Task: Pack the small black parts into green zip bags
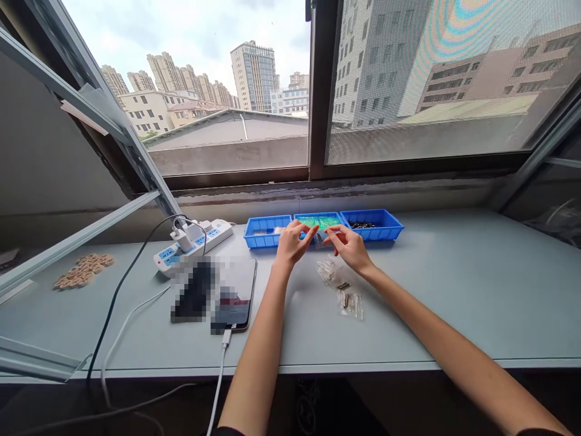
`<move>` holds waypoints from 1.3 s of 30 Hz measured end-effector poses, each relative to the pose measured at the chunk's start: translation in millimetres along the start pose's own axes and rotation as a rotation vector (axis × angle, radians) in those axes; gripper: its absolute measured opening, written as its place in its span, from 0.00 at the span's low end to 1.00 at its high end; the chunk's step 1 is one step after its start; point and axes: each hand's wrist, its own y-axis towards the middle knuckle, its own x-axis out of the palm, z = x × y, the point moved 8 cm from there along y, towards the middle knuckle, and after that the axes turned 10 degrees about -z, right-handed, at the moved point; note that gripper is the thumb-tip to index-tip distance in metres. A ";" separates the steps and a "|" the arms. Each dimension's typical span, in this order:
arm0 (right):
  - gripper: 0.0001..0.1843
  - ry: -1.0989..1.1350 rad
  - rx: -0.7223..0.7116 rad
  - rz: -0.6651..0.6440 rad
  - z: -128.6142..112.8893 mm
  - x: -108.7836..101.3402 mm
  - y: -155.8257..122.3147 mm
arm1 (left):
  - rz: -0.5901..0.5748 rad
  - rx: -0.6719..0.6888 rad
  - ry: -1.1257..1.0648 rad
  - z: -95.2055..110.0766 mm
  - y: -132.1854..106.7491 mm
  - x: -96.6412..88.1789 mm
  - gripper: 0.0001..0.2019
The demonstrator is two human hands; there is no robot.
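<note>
My left hand (293,243) and my right hand (349,247) are raised over the table in front of the blue bins, fingertips close together. Both pinch a small clear plastic bag (322,238) between them; its contents are too small to make out. Behind the hands, the middle blue bin (297,216) holds bright green packets (329,222). Below my right hand lies a pile of small clear bags (328,271). Nearer the table's front edge is another clear bag (356,307) with small brownish metal-looking pieces inside.
The left blue bin (261,242) holds pale items, and the right blue bin (385,233) small black parts. Left stand a power strip (220,230), a tablet-like device (247,290) with a white cable (222,363), and a dark phone-like object (193,297). Wooden pieces (84,270) lie beyond a metal frame (91,233).
</note>
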 end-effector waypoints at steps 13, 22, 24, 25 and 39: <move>0.05 -0.472 -0.224 0.142 -21.3 -9.3 -8.0 | 0.017 0.118 0.036 3.3 -0.4 12.2 0.04; 0.07 -0.425 -0.289 0.228 -28.1 -17.5 -11.9 | 0.103 0.164 -0.030 8.3 -1.0 14.4 0.05; 0.09 -0.341 -0.216 0.230 -22.3 -18.6 -10.1 | 0.131 0.179 -0.118 6.9 -0.2 13.6 0.02; 0.12 -0.318 -0.186 0.227 -20.4 -18.4 -9.5 | 0.144 0.183 -0.161 5.6 0.3 12.5 0.02; 0.11 -0.511 -0.174 0.044 -22.8 -1.3 -9.5 | 0.524 -0.647 -0.114 -72.5 -36.3 -58.9 0.01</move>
